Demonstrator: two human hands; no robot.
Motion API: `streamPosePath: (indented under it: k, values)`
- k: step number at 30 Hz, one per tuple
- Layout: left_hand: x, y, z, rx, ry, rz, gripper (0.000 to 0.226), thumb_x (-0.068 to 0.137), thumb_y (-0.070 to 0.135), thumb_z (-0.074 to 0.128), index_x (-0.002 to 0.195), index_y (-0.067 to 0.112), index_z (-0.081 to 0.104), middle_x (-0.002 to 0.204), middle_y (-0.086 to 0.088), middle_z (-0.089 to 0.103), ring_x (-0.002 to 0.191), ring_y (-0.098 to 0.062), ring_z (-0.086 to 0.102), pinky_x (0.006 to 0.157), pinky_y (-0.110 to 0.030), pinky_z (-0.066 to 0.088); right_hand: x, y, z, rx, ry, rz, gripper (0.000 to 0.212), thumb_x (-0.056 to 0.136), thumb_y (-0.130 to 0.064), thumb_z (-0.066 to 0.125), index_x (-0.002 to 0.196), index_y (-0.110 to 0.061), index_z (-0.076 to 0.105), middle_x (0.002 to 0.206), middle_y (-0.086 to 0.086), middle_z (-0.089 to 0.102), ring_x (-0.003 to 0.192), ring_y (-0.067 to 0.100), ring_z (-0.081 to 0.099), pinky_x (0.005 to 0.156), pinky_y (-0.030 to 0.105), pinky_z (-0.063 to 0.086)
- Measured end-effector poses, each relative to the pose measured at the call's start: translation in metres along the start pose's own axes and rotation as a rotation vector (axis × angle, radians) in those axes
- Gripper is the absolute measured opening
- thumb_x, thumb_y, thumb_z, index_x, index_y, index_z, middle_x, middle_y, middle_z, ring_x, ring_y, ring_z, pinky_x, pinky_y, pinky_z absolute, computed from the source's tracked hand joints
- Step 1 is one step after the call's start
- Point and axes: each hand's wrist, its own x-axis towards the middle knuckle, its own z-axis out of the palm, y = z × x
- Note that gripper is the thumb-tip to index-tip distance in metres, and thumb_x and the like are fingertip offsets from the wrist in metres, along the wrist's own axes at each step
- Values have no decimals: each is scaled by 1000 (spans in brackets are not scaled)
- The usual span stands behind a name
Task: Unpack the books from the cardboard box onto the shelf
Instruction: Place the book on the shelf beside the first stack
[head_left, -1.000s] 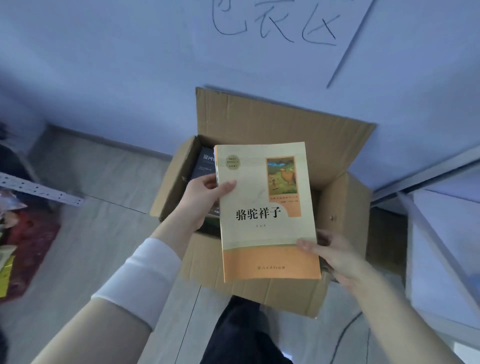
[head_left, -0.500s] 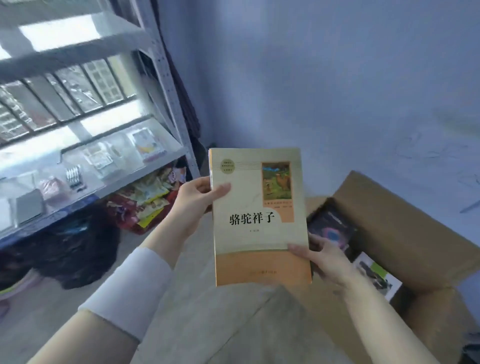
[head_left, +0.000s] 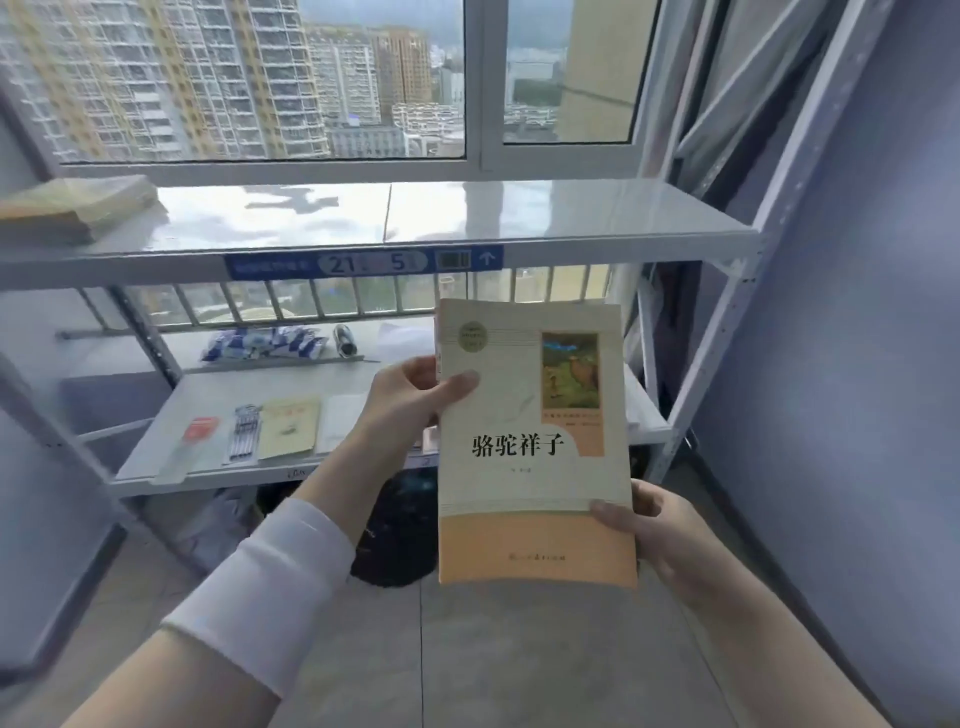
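We hold one book up in front of the shelf, both hands on it.

Head camera: the book sits cover-up at 5 o'clock. Our left hand pinches its spine edge, thumb across the cover. Our right hand pinches the lower right corner, thumb on top. We judge these opposite holds keep it flat for setting down. The title reads 骆驼祥子. At 12 o'clock runs the upper shelf; its blue label strip shows 21, 5 and an up arrow. A yellowish stack, likely books, lies on it at 10 o'clock. The cardboard box is out of view.
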Motion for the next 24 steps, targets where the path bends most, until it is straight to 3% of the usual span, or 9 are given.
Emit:
streamPosePath:
  k: [3, 6, 9, 13, 16, 18, 20, 24]
  values:
    - [43, 11, -53, -17, 54, 32, 25, 80, 13, 73, 103, 8, 68, 93, -5, 75, 75, -15, 71, 75, -32, 58, 58, -29, 43, -28, -55, -14, 64, 52, -29, 85, 110, -12, 66, 102, 7, 75, 96, 27, 71, 88, 45, 55]
    - [88, 28, -100, -14, 106, 82, 28, 81, 13, 71, 108, 7, 67, 98, -7, 74, 77, -15, 71, 70, -26, 58, 120, -61, 84, -68, -84, -64, 92, 27, -44, 93, 108, -10, 65, 99, 10, 75, 95, 31, 70, 89, 49, 53]
    - [133, 49, -147, 13, 185, 130, 26, 81, 14, 71, 106, 7, 68, 94, -5, 75, 78, -17, 70, 74, -31, 56, 178, -101, 128, -95, -122, -132, 69, 43, -34, 86, 105, -10, 64, 95, 9, 75, 93, 28, 69, 84, 44, 55]
    - [182, 80, -216, 53, 293, 184, 33, 81, 16, 71, 111, 4, 65, 92, -2, 74, 69, -6, 72, 66, -19, 58, 247, -150, 193, -91, -235, -201, 52, 54, -25, 77, 101, -9, 64, 91, 7, 74, 86, 24, 68, 70, 32, 54]
    - [213, 95, -267, 49, 364, 211, 35, 82, 16, 70, 113, 3, 64, 91, 0, 73, 68, -3, 72, 61, -17, 57, 292, -178, 242, -91, -278, -233, 51, 54, -24, 79, 100, -7, 66, 84, 5, 76, 81, 28, 67, 72, 40, 49]
    - [233, 102, -301, 32, 392, 224, 38, 82, 15, 70, 116, 1, 63, 93, -1, 73, 72, -6, 72, 63, -18, 57, 317, -192, 273, -99, -299, -253, 54, 53, -25, 82, 101, -6, 66, 88, 8, 77, 83, 31, 67, 80, 49, 46]
    - [254, 107, -334, 33, 405, 238, 41, 82, 16, 70, 119, -2, 61, 95, -2, 72, 77, -11, 70, 64, -19, 57, 339, -203, 304, -101, -320, -268, 48, 60, -17, 82, 103, -4, 66, 95, 12, 76, 85, 31, 68, 84, 50, 48]
    - [298, 118, -400, 37, 386, 261, 38, 83, 15, 70, 117, -1, 61, 96, -3, 70, 79, -12, 69, 64, -18, 57, 379, -223, 367, -116, -297, -297, 26, 75, -8, 74, 99, -6, 64, 94, 10, 72, 78, 23, 68, 67, 33, 57]
